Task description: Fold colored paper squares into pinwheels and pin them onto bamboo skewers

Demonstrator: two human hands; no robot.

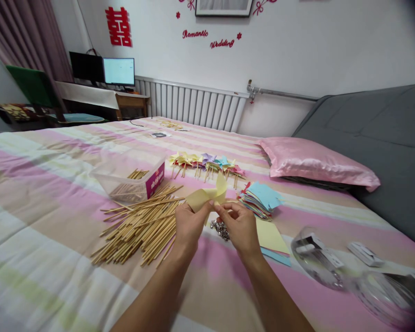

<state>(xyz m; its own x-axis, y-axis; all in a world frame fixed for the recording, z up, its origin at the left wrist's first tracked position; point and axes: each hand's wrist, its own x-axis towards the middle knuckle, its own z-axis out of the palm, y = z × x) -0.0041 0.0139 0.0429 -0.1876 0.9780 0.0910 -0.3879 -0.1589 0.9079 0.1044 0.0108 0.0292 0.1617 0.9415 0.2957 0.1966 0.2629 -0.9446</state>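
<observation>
A yellow paper pinwheel [203, 197], partly folded, is held up over the middle of the bed. My left hand [190, 221] pinches it near its centre with the thumb. From the other side, my right hand [237, 223] grips the same paper, its fingertips meeting the left thumb. A small heap of silvery metal pins [220, 229] lies just beneath, between the wrists. Loose wooden sticks [141, 230] spread out to the left of my left hand. Beyond my right hand sits a stack of cut coloured paper [263, 197], with flat yellow sheets [272, 236] nearer me.
A clear plastic box [119, 189] with sticks inside stands at left. Several finished pinwheels [207, 161] lie in a row farther back. On the right are clear round containers [314, 258], a small white box [365, 254] and a pink pillow [318, 161].
</observation>
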